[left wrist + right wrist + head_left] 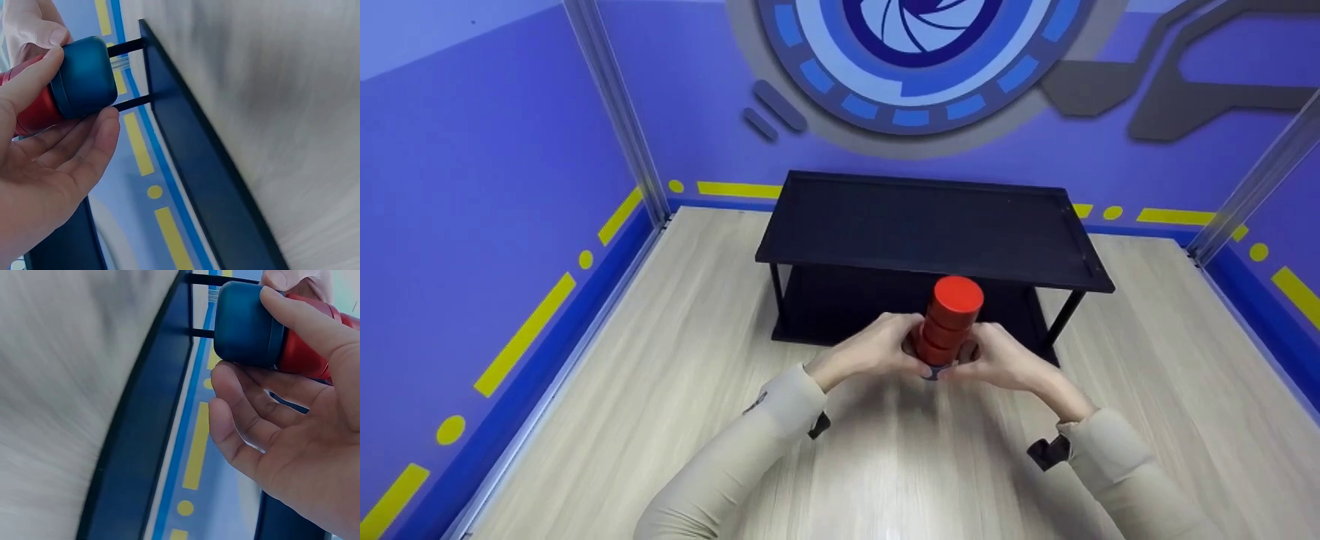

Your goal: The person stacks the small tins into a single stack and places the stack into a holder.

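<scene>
Both hands hold one stack of round canisters (951,319) upright in front of the black shelf. Red canisters make up the top, and a dark blue canister (89,76) with rounded edges is the bottom piece. My left hand (880,346) grips the stack's lower part from the left, thumb at the seam between blue and red and fingers along the blue one. From the right, my right hand (1003,358) grips the same lower part, its thumb across the seam. In the right wrist view, two of its fingertips (222,419) hang below the blue canister.
A black two-tier shelf (922,225) stands on the light wood tabletop (697,300) just beyond the hands. Its lower tier (840,292) is partly hidden by the top and the hands. Blue panels (495,150) with metal corner posts enclose the sides and back.
</scene>
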Available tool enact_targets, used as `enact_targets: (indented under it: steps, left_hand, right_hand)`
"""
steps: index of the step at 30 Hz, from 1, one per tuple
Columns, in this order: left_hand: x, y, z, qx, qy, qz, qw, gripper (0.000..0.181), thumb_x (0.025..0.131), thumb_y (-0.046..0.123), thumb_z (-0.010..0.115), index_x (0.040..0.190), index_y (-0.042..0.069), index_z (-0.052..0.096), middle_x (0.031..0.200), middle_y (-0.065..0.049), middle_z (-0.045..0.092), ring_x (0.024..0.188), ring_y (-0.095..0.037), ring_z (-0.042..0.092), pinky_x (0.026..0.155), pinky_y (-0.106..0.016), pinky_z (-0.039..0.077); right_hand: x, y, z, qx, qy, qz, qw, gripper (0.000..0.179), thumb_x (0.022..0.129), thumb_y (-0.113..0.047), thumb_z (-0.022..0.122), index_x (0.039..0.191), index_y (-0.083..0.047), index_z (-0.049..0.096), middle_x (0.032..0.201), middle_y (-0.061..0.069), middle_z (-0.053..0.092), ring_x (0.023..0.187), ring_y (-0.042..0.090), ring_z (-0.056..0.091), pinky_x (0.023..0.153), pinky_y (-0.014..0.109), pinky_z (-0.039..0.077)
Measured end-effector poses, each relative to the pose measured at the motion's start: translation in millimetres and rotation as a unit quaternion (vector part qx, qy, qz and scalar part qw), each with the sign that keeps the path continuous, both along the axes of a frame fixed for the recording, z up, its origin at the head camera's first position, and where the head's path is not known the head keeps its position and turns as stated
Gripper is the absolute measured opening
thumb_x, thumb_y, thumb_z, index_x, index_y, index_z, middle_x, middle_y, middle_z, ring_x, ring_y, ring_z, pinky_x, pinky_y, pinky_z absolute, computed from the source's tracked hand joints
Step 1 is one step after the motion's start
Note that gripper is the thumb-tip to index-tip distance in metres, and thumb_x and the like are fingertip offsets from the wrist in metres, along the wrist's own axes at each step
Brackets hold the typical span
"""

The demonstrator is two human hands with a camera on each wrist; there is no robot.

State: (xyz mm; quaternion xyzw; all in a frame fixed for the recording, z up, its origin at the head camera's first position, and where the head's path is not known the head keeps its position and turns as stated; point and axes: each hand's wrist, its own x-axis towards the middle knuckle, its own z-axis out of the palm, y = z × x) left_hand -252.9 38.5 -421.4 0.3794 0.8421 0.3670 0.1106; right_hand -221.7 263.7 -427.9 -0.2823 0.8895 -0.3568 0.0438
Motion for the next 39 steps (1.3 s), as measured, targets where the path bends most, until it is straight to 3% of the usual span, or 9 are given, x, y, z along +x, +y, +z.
enact_targets:
  steps: [11, 18, 29, 39]
  left_hand:
    - [-6.2, -2.2, 26.5, -0.010, 0.011, -0.007, 0.9999, 0.045, 0.074, 0.020, 0.084, 0.112, 0.008, 0.062, 0.098, -0.003, 0.071, 0.079, -0.006, 0.064, 0.072, -0.016, 0.051]
    - [-9.2, -4.6, 43.7, -0.010, 0.013, -0.012, 0.9998, 0.044, 0.075, 0.021, 0.083, 0.112, 0.009, 0.063, 0.099, -0.002, 0.072, 0.080, -0.006, 0.065, 0.072, -0.016, 0.052]
    - [-16.5, -7.4, 75.1, -0.017, 0.016, -0.021, 0.9995, 0.044, 0.075, 0.021, 0.083, 0.112, 0.008, 0.063, 0.100, -0.005, 0.072, 0.082, -0.010, 0.067, 0.075, -0.019, 0.052]
    - [-21.2, -7.8, 96.0, -0.003, 0.024, -0.021, 0.9995, 0.044, 0.075, 0.020, 0.083, 0.113, 0.007, 0.063, 0.101, -0.006, 0.073, 0.084, -0.011, 0.068, 0.076, -0.020, 0.053]
  right_hand:
    - [-7.4, -1.2, 29.2, 0.015, -0.010, 0.003, 0.9998, 0.034, 0.074, -0.020, 0.083, 0.102, -0.010, 0.066, 0.080, 0.006, 0.071, 0.065, 0.010, 0.063, 0.061, 0.024, 0.053]
    - [-10.8, -2.5, 46.1, 0.016, 0.001, 0.012, 0.9998, 0.041, 0.076, -0.029, 0.082, 0.108, -0.011, 0.065, 0.085, 0.004, 0.072, 0.068, 0.010, 0.065, 0.063, 0.025, 0.054]
    - [-15.2, -7.2, 75.7, 0.010, -0.012, 0.000, 0.9999, 0.045, 0.074, -0.025, 0.083, 0.112, -0.013, 0.063, 0.090, 0.003, 0.073, 0.072, 0.015, 0.067, 0.066, 0.026, 0.055]
    - [-18.6, -7.7, 100.0, 0.024, 0.007, -0.006, 0.9997, 0.043, 0.075, -0.024, 0.082, 0.112, -0.012, 0.065, 0.091, 0.003, 0.073, 0.073, 0.013, 0.068, 0.067, 0.026, 0.055]
